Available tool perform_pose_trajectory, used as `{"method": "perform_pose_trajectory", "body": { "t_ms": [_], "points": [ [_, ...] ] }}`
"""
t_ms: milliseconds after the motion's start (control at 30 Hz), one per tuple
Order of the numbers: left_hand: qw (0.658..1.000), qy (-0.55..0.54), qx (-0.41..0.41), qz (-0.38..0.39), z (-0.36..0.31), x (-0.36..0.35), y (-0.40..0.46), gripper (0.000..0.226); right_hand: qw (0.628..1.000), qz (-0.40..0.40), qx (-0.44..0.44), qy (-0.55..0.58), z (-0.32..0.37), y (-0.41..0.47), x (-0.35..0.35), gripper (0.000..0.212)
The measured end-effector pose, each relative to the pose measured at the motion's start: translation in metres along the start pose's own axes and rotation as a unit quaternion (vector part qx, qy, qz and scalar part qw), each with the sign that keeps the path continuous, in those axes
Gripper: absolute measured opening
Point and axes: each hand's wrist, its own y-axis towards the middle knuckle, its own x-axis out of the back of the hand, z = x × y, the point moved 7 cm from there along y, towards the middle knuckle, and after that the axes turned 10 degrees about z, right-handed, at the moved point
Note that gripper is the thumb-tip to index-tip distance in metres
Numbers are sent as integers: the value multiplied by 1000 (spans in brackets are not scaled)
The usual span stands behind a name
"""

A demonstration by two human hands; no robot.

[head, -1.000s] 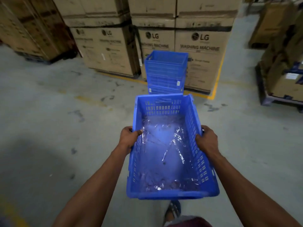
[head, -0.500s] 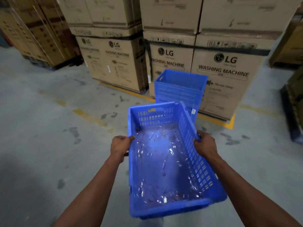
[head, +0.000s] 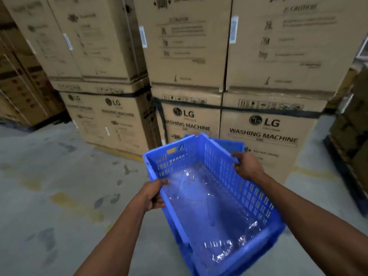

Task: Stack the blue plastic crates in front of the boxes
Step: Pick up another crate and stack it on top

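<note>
While both arms reach forward in the head view, the left hand is closed over the rim of the left long wall of a blue plastic crate, fingers curled over the edge and thumb on the outer side, and the right hand is closed on the rim of the opposite long wall, nearer the far end. The crate is held off the floor, tilted so that its right side sits higher than its left, with its open top toward the camera. A sheet of clear plastic film lines its bottom, crumpled and catching glare, most brightly near the close end. The walls are slotted, and the far short wall has a handle cut-out. Just behind the far right corner of the held crate, a strip of another blue crate shows; the rest of it is hidden, so how it stands cannot be told. Directly beyond rise stacked cardboard boxes printed "LG WASHING MACHINE", two tiers in view, the lower tier banded with a black strap. The concrete floor is grey, stained, and marked with worn yellow paint. More boxes stand at the left and right edges, dim and blurred.
</note>
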Motion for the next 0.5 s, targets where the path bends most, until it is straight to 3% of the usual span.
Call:
{"method": "perform_pose_trajectory", "body": {
  "t_ms": [267,500],
  "points": [
    [997,-63,-44,-22,-125,-62,135,15,998,-26,47,-25,8,230,82,37],
    [985,-147,-56,-75,-164,-100,222,12,984,-3,90,-155,39,334,94,45]
  ]
}}
